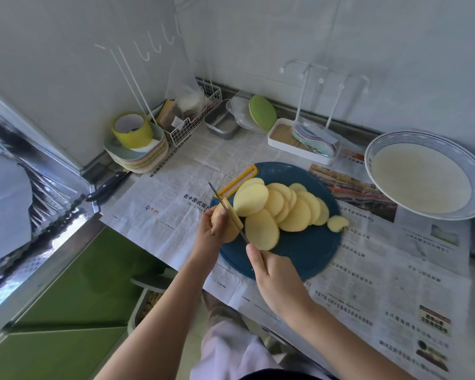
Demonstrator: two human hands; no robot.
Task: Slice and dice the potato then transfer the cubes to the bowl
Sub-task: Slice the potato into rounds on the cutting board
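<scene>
A round dark blue cutting board (307, 253) with a yellow handle lies on newspaper. Several pale yellow potato slices (294, 209) lie fanned across it, one small end piece at the right. My left hand (211, 231) presses the uncut remainder of the potato (232, 231) against the board's left edge. My right hand (274, 281) grips the handle of a knife (228, 209), its blade set down into the potato right beside my left fingers. A wide white bowl with a blue patterned rim (376, 149) stands at the far right, nothing in it.
A stack of pastel plates with a yellow-green cup (133, 133) stands at the back left. A second black-handled knife (107, 186) lies by the counter edge. A wire basket (192, 116), metal tin, green lid (262, 112) and a white rack tray (302, 141) line the wall.
</scene>
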